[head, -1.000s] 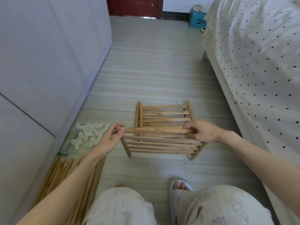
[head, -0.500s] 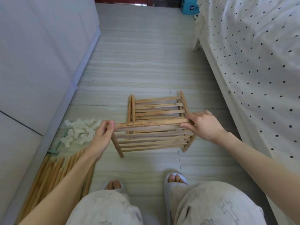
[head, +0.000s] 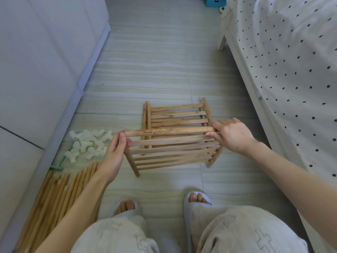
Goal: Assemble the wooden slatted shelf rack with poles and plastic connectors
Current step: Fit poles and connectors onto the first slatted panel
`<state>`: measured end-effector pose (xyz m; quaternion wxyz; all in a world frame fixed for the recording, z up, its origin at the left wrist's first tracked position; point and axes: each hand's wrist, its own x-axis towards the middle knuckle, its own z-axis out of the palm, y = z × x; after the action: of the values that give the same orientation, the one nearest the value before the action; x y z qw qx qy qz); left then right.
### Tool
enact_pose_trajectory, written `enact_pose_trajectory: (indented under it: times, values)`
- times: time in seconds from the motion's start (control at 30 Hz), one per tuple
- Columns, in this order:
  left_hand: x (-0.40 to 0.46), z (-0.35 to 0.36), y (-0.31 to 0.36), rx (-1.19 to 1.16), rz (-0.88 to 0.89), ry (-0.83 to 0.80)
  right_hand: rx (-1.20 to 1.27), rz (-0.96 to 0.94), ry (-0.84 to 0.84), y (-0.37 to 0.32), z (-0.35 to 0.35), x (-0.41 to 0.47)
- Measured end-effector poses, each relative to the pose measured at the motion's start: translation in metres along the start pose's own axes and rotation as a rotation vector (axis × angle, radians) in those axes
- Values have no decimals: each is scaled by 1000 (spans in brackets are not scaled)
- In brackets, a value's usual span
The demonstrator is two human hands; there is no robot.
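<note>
I hold a wooden slatted shelf panel (head: 171, 152) above the floor, tilted toward me. My left hand (head: 114, 154) pinches the left end of its top round rail (head: 169, 132). My right hand (head: 231, 134) grips the right end of the same rail. More slatted panels (head: 175, 115) lie stacked flat on the floor just behind it. A heap of white plastic connectors (head: 87, 145) sits on the floor to the left. A bundle of wooden poles (head: 52, 198) lies along the wall at lower left, partly under my left forearm.
A white cabinet (head: 42, 70) lines the left side. A bed with a dotted cover (head: 291, 70) fills the right. My slippered feet (head: 197, 199) and knees are at the bottom. A teal box (head: 215, 0) stands at the far end of the tiled floor.
The held panel has stayed in both hands and shifted slightly. The camera has tipped downward, bringing my feet into view.
</note>
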<state>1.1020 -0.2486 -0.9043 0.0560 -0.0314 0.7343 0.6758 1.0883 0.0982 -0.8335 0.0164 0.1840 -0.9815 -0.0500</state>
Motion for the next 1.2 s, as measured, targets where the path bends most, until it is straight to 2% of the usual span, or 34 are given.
enact_pose_trajectory:
  times: [0.2, 0.33, 0.4, 0.47, 0.53, 0.57, 0.67, 0.83, 0.9, 1.1, 1.2]
  values:
    - [6, 5, -3, -29, 29, 70, 60, 5, -22, 0, 3, 0]
    - [6, 7, -2, -48, 34, 77, 322, 86, 19, 2, -3, -1]
    - [5, 7, -1, -60, 21, 87, 499, 276, 111, 2, -4, 0]
    - [5, 8, -1, -77, 10, 108, 717, 616, 98, 6, -6, 7]
    - [6, 9, -2, -87, 6, 126, 920, 909, -65, 16, -7, 15]
    - [6, 9, -2, -91, 4, 131, 969, 979, -176, 20, -7, 18]
    - [9, 8, -2, -116, -4, 131, 1058, 1017, -365, 28, -5, 22]
    - [15, 9, -3, -172, 3, 142, 1245, 1038, -490, 37, 0, 25]
    - [14, 9, -3, -186, 10, 144, 1293, 1049, -490, 38, 5, 22]
    - [6, 10, -3, -200, 9, 152, 1164, 1068, -431, 29, 9, 17]
    - [4, 10, -3, -220, 7, 166, 1221, 1118, -379, 28, 11, 18]
